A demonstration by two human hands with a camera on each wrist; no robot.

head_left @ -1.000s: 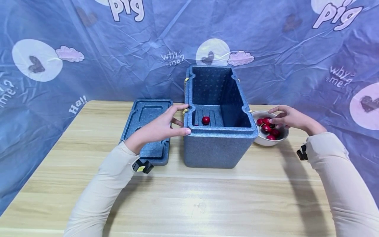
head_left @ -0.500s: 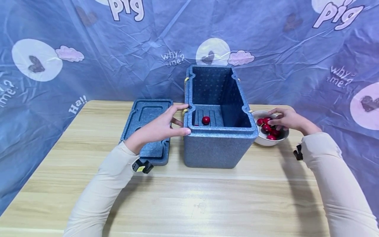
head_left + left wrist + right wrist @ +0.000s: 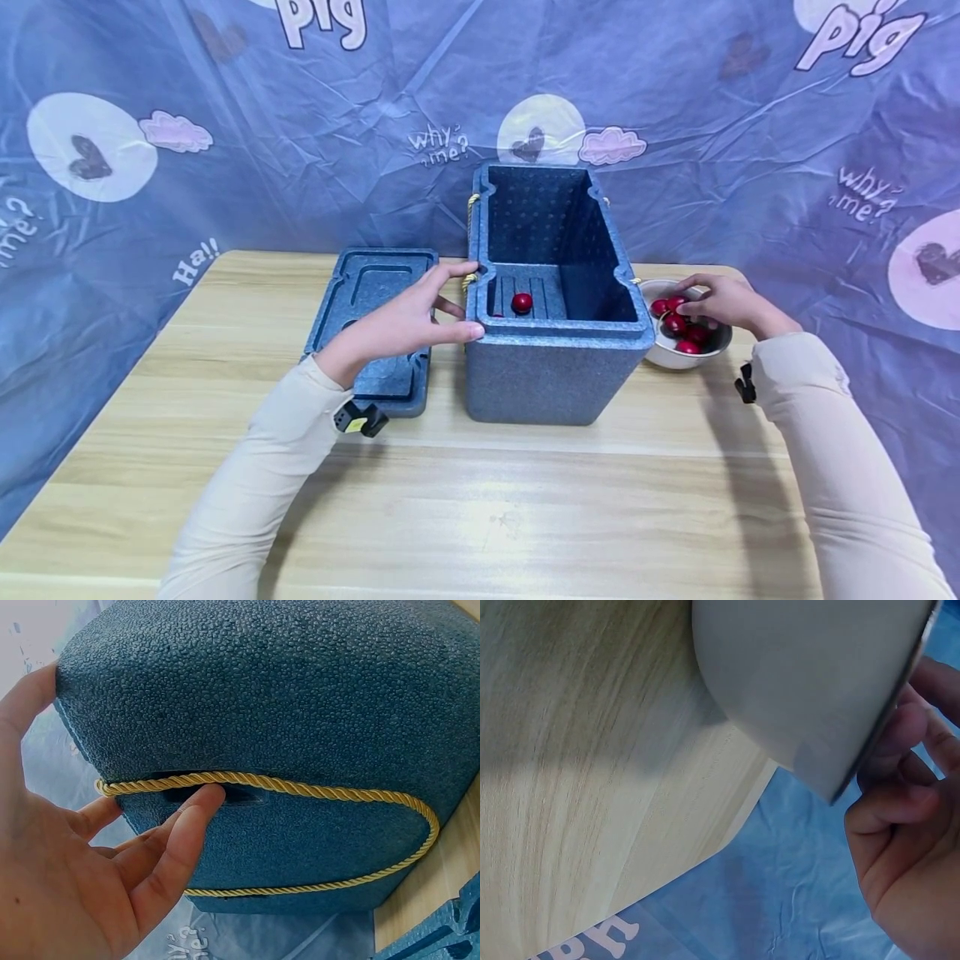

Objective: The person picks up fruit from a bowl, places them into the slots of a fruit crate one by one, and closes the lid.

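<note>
My left hand point(image 3: 401, 321) rests with spread fingers against the left side of a blue foam cooler box point(image 3: 551, 379), its thumb at the front corner. In the left wrist view, one finger touches the box's gold rope handle point(image 3: 337, 793). A red cherry point(image 3: 522, 303) lies on the box floor, with a bit of another red thing at the near wall. To the right, my right hand point(image 3: 723, 302) reaches over a white bowl point(image 3: 675, 360) holding several red cherries point(image 3: 688, 347). Its bent fingertips are right at the cherries; I cannot tell whether they grip one.
The blue foam lid point(image 3: 386, 392) lies flat on the wooden table point(image 3: 495, 508), left of the box. The bowl stands close to the box's right wall. A blue printed cloth point(image 3: 300, 150) hangs directly behind the table's far edge.
My right hand has moved slightly left and deeper over the bowl, its fingers drawing closer among the cherries. My left hand and the box have stayed in place.
</note>
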